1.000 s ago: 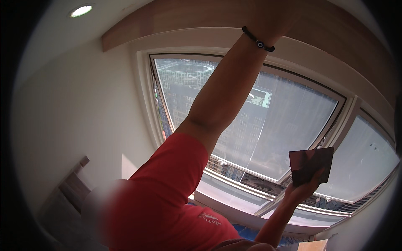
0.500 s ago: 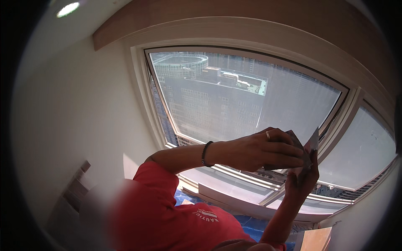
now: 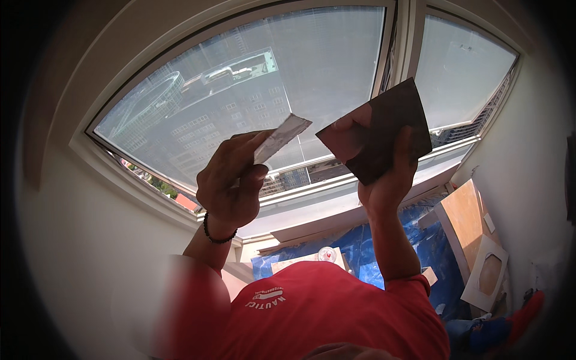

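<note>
My left hand (image 3: 234, 189), with a dark beaded band at the wrist, is closed on a thin, pale grey flat piece (image 3: 279, 139) with a smeared surface, held tilted at the centre of the view. My right hand (image 3: 384, 192) grips a dark, square, glossy plate (image 3: 381, 120) whose face shows a pinkish reflection; its fingertips lie against it. The two pieces are close but apart, raised in front of the window (image 3: 324, 60). Both forearms rise from my red-shirted body at the bottom of the view.
A pale sill (image 3: 336, 207) runs under the window. Below lie blue sheeting (image 3: 420, 228), a wooden board (image 3: 462, 213), a pale panel with an oval shape (image 3: 483, 273) and a small round white item (image 3: 327, 254). White walls (image 3: 120, 234) flank both sides.
My left arm has come down from near the wooden beam at the top, met the plate, then separated with the pale piece showing. The view has tilted down toward the floor.
</note>
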